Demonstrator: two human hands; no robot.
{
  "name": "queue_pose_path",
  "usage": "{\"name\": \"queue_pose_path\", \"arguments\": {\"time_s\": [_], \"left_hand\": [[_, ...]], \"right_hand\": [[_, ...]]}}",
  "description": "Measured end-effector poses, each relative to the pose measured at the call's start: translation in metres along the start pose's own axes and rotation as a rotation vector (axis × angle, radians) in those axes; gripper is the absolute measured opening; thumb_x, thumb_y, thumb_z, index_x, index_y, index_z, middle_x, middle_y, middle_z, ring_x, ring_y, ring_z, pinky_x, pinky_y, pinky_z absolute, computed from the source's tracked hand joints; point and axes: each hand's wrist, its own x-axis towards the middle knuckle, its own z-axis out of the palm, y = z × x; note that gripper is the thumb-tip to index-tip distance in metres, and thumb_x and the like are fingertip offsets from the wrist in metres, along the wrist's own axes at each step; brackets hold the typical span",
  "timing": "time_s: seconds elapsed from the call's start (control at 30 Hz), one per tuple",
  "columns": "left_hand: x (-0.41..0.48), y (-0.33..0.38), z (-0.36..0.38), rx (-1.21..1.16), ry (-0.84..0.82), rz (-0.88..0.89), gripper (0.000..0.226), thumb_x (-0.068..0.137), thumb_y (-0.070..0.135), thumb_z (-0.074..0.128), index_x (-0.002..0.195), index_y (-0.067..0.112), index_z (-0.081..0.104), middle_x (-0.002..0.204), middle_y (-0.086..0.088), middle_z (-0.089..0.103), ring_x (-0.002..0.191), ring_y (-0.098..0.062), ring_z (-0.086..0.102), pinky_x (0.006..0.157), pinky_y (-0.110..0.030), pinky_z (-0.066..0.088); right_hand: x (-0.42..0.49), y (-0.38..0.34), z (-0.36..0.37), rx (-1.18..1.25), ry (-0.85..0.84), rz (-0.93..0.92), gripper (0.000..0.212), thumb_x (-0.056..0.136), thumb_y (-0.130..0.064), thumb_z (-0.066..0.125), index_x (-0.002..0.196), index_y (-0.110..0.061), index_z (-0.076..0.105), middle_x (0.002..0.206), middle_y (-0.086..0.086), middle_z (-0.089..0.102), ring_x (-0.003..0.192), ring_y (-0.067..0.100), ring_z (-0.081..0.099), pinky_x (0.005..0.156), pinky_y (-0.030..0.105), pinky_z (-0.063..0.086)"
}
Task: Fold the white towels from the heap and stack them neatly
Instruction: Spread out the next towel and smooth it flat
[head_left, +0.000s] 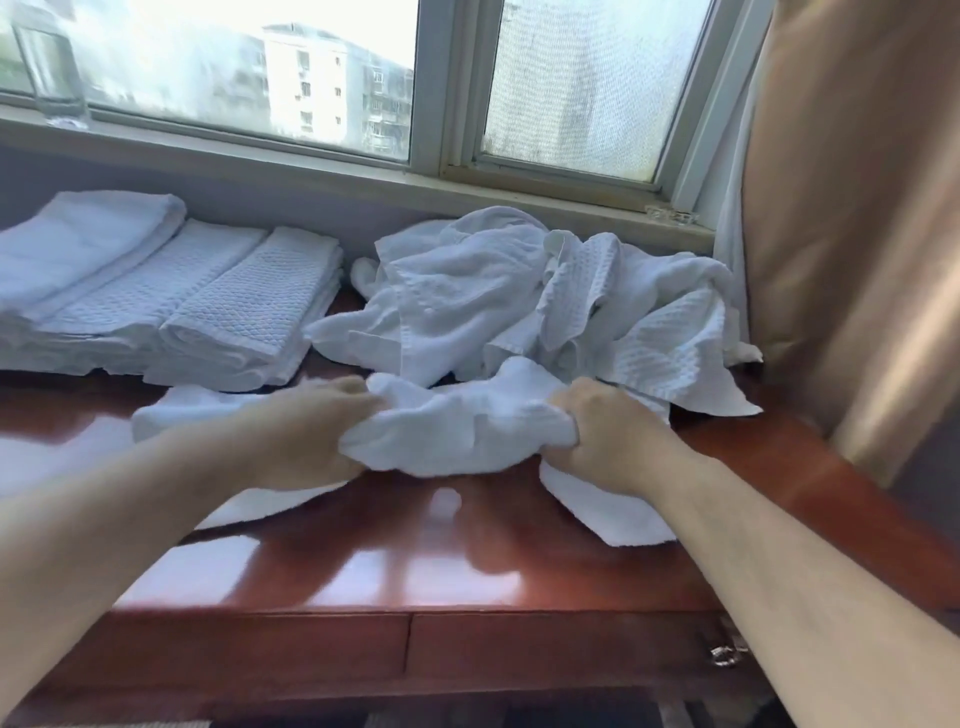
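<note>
Near the middle of the table (415, 566), a white towel (457, 431) is held bunched between two hands that are kept apart, one at each end. The left hand (306, 436) is blurred, but its fingers are seen curled over the towel's left end. The right hand (613, 441) is clamped on the right end, fingers (571, 400) closed tightly into the cloth. The towel's middle is gathered into loose folds between the hands, while one part is spread flat on the wood under the right wrist and another is trailed out beneath the left forearm.

Toward the back right corner of the table, the heap (545, 296) of crumpled white towels is piled just behind the held towel, and the two seem to be touching. At the back left, folded towels (156, 296) are stacked in neat rows side by side. A window sill with a glass (49, 78) on it is seen behind the table, and a tan curtain (857, 234) hangs at the right edge.
</note>
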Motion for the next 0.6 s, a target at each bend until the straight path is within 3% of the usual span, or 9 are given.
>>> {"name": "queue_pose_path", "arguments": {"time_s": [0.07,0.17,0.27,0.33,0.37,0.4,0.5,0.53,0.6], "left_hand": [[-0.015,0.003,-0.002,-0.003,-0.231,-0.025,0.033,0.083,0.03,0.059,0.114,0.039,0.057,0.118,0.025,0.042,0.102,-0.002,0.052,0.09,-0.031,0.046],[-0.035,0.01,-0.016,0.041,-0.272,-0.076,0.025,0.082,0.031,0.052,0.104,0.041,0.055,0.107,0.026,0.044,0.09,0.006,0.05,0.072,-0.017,0.042],[-0.037,0.01,-0.035,0.287,-0.036,-0.1,0.017,0.088,0.032,0.054,0.103,0.039,0.054,0.099,0.017,0.046,0.085,-0.003,0.051,0.066,-0.023,0.042],[-0.034,0.011,-0.048,0.221,0.085,-0.144,0.012,0.088,0.031,0.057,0.097,0.038,0.055,0.092,0.016,0.052,0.081,-0.009,0.055,0.069,-0.031,0.046],[-0.032,0.01,-0.054,0.158,0.028,-0.171,0.006,0.087,0.034,0.06,0.091,0.035,0.055,0.087,0.015,0.057,0.078,-0.009,0.056,0.07,-0.033,0.048],[-0.031,0.01,-0.057,0.114,-0.103,-0.197,0.013,0.085,0.043,0.062,0.088,0.032,0.056,0.082,0.013,0.061,0.075,-0.007,0.058,0.071,-0.032,0.05],[-0.033,0.016,-0.061,-0.077,-0.642,-0.283,0.056,0.069,0.085,0.055,0.097,0.037,0.065,0.088,0.015,0.069,0.08,-0.005,0.066,0.078,-0.027,0.055],[-0.032,0.02,-0.06,-0.213,-0.714,-0.292,0.064,0.069,0.091,0.049,0.104,0.04,0.067,0.091,0.018,0.07,0.081,-0.006,0.069,0.075,-0.025,0.057],[-0.017,0.021,-0.048,-0.427,-0.524,-0.292,0.06,0.08,0.083,0.041,0.102,0.036,0.07,0.091,0.015,0.073,0.077,-0.009,0.072,0.063,-0.02,0.054]], "right_hand": [[-0.022,-0.005,0.004,-0.005,-0.218,-0.039,0.022,0.083,-0.043,0.067,0.073,-0.031,0.052,0.079,-0.011,0.055,0.076,0.007,0.054,0.064,0.022,0.04],[-0.045,-0.006,0.005,0.044,-0.319,-0.014,0.027,0.08,-0.05,0.066,0.066,-0.032,0.053,0.071,-0.01,0.061,0.068,0.004,0.057,0.054,0.016,0.04],[-0.044,-0.005,-0.002,-0.166,-0.047,-0.01,0.035,0.081,-0.055,0.051,0.061,-0.029,0.039,0.063,-0.008,0.051,0.061,0.012,0.048,0.049,0.025,0.027],[-0.036,-0.006,-0.011,-0.164,0.181,0.067,0.038,0.085,-0.057,0.045,0.063,-0.026,0.038,0.061,-0.008,0.051,0.057,0.011,0.047,0.049,0.027,0.026],[-0.032,-0.006,-0.016,-0.104,0.179,0.103,0.038,0.086,-0.057,0.048,0.064,-0.026,0.042,0.061,-0.008,0.055,0.057,0.01,0.05,0.049,0.028,0.029],[-0.029,-0.005,-0.02,-0.019,0.08,0.119,0.038,0.085,-0.057,0.054,0.064,-0.026,0.046,0.061,-0.01,0.057,0.057,0.009,0.053,0.05,0.027,0.033],[-0.028,-0.008,-0.021,0.15,-0.453,0.142,0.038,0.069,-0.071,0.072,0.067,-0.036,0.056,0.064,-0.024,0.057,0.059,0.001,0.056,0.056,0.014,0.037],[-0.03,-0.011,-0.021,0.181,-0.586,0.154,0.037,0.061,-0.081,0.072,0.073,-0.049,0.058,0.072,-0.03,0.06,0.067,-0.007,0.058,0.063,0.011,0.04],[-0.029,-0.014,-0.021,0.34,-0.674,0.163,0.049,0.057,-0.092,0.063,0.095,-0.061,0.062,0.096,-0.03,0.069,0.089,-0.011,0.064,0.083,0.017,0.047]]}}
